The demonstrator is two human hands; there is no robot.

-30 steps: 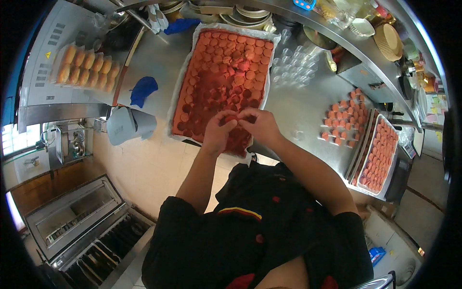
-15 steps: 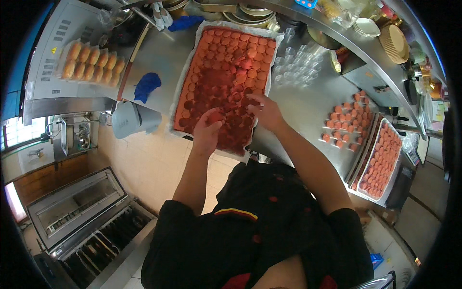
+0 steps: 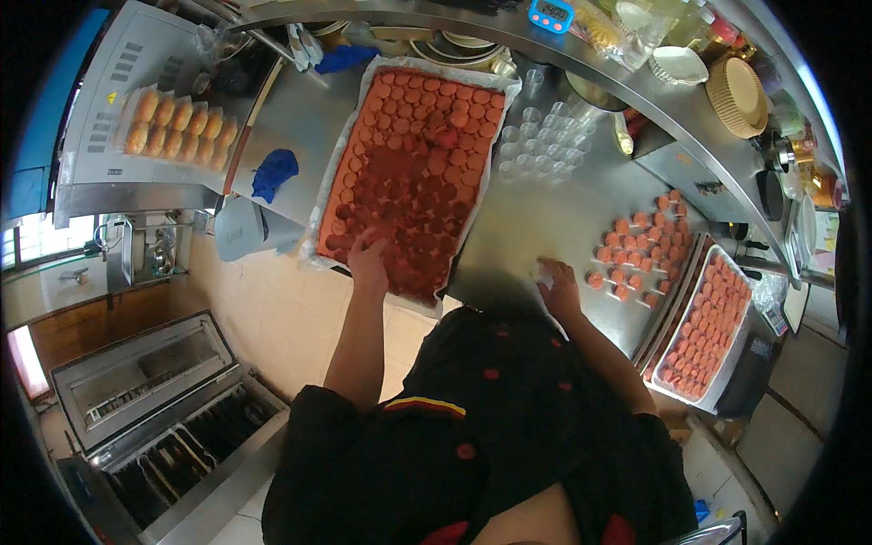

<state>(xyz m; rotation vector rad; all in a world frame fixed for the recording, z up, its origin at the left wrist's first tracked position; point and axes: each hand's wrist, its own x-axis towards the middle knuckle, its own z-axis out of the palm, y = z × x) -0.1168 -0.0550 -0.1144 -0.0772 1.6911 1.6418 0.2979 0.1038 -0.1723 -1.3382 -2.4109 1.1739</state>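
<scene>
A large red sheet cake (image 3: 400, 163) with rows of round cuts lies on a paper-lined tray. Its middle and near part are darker and broken up. Over the near left part of the cake is my left hand (image 3: 368, 259), fingers apart and bent down toward the red rounds; whether the tips touch one is unclear. My right hand (image 3: 560, 286) is over the steel table, right of the tray. Its fingers are closed around something small and pale that I cannot make out. Beyond it stand rows of clear plastic cups (image 3: 549, 141).
Several red rounds (image 3: 640, 245) are spread on the table's right side. A metal tray (image 3: 704, 318) full of red rounds stands beside them. A blue cloth (image 3: 274, 174) lies left of the cake, near a grey bin (image 3: 241, 227). Packed buns (image 3: 177, 132) are farther left.
My right hand has moved from the cake to the right and nearer, over the steel table. My left hand, which held a red round, has shifted left and slightly nearer over the cake.
</scene>
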